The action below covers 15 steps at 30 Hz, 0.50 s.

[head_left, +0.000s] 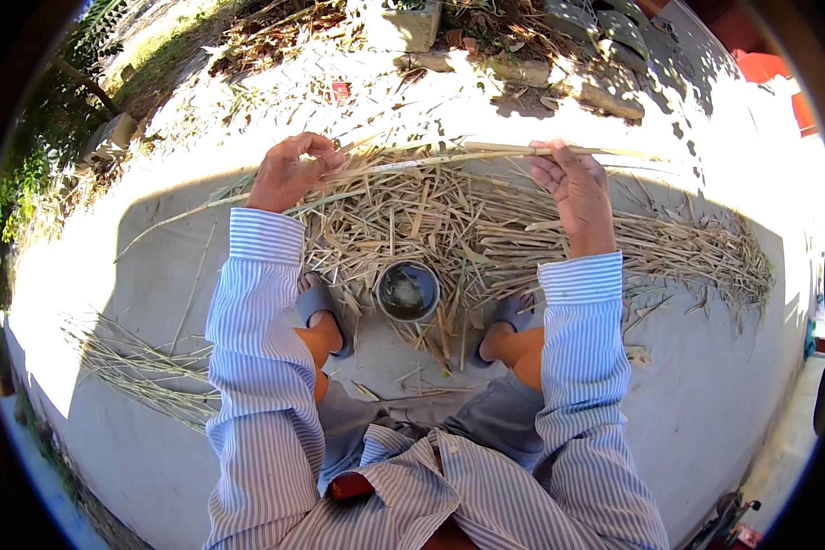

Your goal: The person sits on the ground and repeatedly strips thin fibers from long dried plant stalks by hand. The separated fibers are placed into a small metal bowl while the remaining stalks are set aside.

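Note:
A long, thin, pale dry stalk (pixel 431 161) stretches across in front of me above a heap of cut stalk pieces (pixel 376 229). My left hand (pixel 289 174) has bent fingers closed on its left part, and a thin end runs on down to the left. Farther right, my right hand (pixel 573 188) pinches the stalk between thumb and fingers, its palm partly showing. A second straw-coloured length lies along the stalk by the right fingers; whether it is a strip of the same stalk I cannot tell. Between my feet stands a round bowl (pixel 408 291) of dark liquid.
To the right lies a thick bundle of dry stalks (pixel 669 247). A smaller bunch of thin stalks (pixel 147 371) rests on the concrete floor at left. My sandalled feet flank the bowl. Beyond the heap are a log (pixel 596 96), a stone block (pixel 403 27) and leaf litter.

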Motion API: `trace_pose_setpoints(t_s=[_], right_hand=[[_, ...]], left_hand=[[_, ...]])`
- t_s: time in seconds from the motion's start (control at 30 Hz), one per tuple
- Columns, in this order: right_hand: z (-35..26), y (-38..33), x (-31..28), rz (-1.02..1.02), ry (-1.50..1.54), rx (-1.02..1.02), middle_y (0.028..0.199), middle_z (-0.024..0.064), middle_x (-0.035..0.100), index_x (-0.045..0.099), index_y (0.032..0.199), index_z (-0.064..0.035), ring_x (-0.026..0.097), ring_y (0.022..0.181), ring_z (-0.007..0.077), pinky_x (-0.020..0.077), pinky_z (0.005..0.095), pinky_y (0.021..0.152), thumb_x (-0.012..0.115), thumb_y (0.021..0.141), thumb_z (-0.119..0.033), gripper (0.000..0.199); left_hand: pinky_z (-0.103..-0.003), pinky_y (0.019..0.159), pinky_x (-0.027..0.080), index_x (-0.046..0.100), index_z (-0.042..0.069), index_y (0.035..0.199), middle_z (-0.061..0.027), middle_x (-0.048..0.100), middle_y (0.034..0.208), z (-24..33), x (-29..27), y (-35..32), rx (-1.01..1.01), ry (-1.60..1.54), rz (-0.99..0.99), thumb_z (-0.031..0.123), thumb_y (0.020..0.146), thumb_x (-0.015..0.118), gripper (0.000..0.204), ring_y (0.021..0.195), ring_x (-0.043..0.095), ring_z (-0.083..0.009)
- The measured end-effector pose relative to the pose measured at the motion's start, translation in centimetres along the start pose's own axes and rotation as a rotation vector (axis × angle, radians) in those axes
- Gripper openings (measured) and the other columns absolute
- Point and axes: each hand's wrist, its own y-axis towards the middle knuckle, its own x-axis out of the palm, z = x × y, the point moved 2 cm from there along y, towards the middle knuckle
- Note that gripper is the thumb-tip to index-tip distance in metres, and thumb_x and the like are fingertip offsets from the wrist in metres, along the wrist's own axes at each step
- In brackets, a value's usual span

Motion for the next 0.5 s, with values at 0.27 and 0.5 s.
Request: trace_pose_setpoints(t_s=[0.27,0.5], right_hand=[[0.1,0.6,-0.7,-0.087,0.042,-0.023,0.105,0.0167,0.067,0.062,0.110,0.0019,0.068,0.091,0.0229,0.0568,0.0266,0.075,0.063,0.092,-0.020,0.029],[-0.7,0.3,-1.1,-0.168,0.012,-0.172,0.104,0.0175,0.068,0.063,0.109,0.0035,0.069,0.091,0.0240,0.0574,0.0265,0.075,0.061,0.093,-0.020,0.028]], left_hand=[[-0.024,0.065,0.051,0.067,-0.002,0.092,-0.0048,0.069,0.078,-2.5,2.5,0.1,-0.105,-0.368,-0.215,0.012,0.083,0.073,0.018,0.071,0.063,-0.0084],[-0.026,0.065,0.048,0.065,0.004,0.082,-0.0044,0.071,0.078,-3.3,-0.8,0.1,-0.228,-0.521,0.139,0.021,0.084,0.073,0.020,0.071,0.066,-0.0117]])
